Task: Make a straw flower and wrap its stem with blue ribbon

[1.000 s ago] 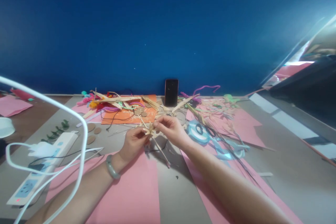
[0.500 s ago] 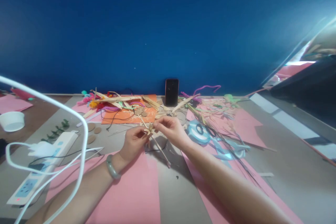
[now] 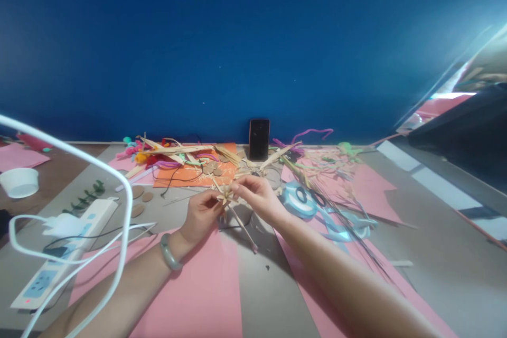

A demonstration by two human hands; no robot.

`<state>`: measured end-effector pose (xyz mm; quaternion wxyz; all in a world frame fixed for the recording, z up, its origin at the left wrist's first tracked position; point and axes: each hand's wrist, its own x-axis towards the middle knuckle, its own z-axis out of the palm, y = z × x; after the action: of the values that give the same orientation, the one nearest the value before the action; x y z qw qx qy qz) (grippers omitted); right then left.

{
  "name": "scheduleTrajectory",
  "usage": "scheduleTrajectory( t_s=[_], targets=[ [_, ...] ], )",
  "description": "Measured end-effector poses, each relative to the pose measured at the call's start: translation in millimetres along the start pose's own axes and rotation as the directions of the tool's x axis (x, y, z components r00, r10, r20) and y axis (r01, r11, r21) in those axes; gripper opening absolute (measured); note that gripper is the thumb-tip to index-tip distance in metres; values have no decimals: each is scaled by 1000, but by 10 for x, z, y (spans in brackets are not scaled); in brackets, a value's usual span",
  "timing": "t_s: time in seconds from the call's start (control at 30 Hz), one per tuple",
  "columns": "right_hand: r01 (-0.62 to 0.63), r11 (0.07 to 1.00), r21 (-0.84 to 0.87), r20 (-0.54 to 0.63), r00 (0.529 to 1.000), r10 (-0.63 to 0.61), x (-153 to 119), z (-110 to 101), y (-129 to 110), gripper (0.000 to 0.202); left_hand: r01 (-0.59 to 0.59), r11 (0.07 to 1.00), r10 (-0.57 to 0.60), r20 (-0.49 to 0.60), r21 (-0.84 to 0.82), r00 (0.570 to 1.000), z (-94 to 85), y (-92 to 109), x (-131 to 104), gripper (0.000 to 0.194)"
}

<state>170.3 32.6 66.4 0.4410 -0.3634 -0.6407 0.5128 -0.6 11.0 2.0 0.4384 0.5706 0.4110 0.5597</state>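
Note:
A small pale straw-coloured flower (image 3: pixel 225 196) of dry husk strips is between my two hands at the middle of the table. My left hand (image 3: pixel 203 214), with a grey-green bangle (image 3: pixel 170 252) on its wrist, pinches the flower from the left. My right hand (image 3: pixel 257 196) is closed too, its thumb and finger gripping a petal at the upper right. Below the flower a thin stick (image 3: pixel 244 229) slants down to the right, ending in a pinkish tip. Its join with the flower is too blurred to make out.
A phone (image 3: pixel 259 140) leans against the blue wall. Husk strips (image 3: pixel 174 150) lie over an orange sheet (image 3: pixel 178 175). A roll of light-blue ribbon (image 3: pixel 298 199) and dark stems sit right. At left are a power strip (image 3: pixel 65 253), a looping white cable (image 3: pixel 127 206) and a white cup (image 3: pixel 19 182).
Both hands stay nearly in place. The flower between the fingers has turned very slightly.

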Motion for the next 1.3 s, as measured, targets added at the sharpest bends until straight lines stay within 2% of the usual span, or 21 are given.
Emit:
scheduleTrajectory(
  t_s=[0.17, 0.27, 0.43, 0.63, 0.87, 1.1, 1.3],
  targets=[
    [58, 998, -6, 71, 996, -57, 14, -63, 61, 20, -9, 1000, 9, -24, 10, 1000, -23, 11, 6, 23],
    [120, 988, -99, 124, 986, -108, 33, -90, 123, 23, -41, 999, 41, -24, 29, 999, -36, 18, 10, 23],
    [143, 969, -199, 147, 982, -115, 20, -44, 147, 24, -41, 999, 43, -33, 33, 999, -55, -6, 9, 24],
    [153, 966, -209, 91, 986, -137, 2, 30, 167, 17, -10, 1000, 10, -31, 4, 999, -64, -32, 0, 23],
    [142, 963, -230, 20, 990, -141, -11, 96, 225, 9, -12, 1000, 13, -51, 11, 999, -25, 55, 0, 20],
    [107, 965, -238, -6, 994, -112, -11, 91, 259, 11, -13, 999, 15, -60, 39, 998, -20, 78, 8, 19],
    [68, 983, -172, -10, 997, -71, -16, 101, 260, 17, 7, 999, -4, -67, 35, 998, -13, 46, -2, 18]
  ],
)
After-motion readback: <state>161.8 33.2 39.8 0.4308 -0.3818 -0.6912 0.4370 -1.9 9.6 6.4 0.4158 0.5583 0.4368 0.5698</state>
